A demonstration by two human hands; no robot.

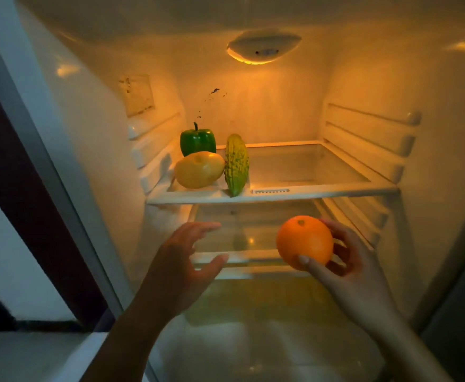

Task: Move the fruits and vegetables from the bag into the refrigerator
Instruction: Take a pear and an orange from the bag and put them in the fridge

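I look into the open refrigerator, lit yellow from its back wall. On the left of its upper glass shelf (308, 172) stand a green bell pepper (197, 141), a yellow apple-like fruit (198, 170) in front of it, and a bumpy green bitter gourd (236, 164) lying lengthwise beside them. My right hand (349, 260) holds an orange (304, 242) in front of the lower shelf (253, 260), thumb underneath and fingers behind it. My left hand (184, 260) hovers beside it with fingers spread and nothing in it. The bag is out of view.
The right half of the upper shelf is bare glass. Ribbed shelf rails (369, 139) line both side walls. A lamp housing (264, 46) sits high on the back wall. The fridge's left frame (46, 161) runs diagonally, and a pale crisper cover (253, 340) lies below.
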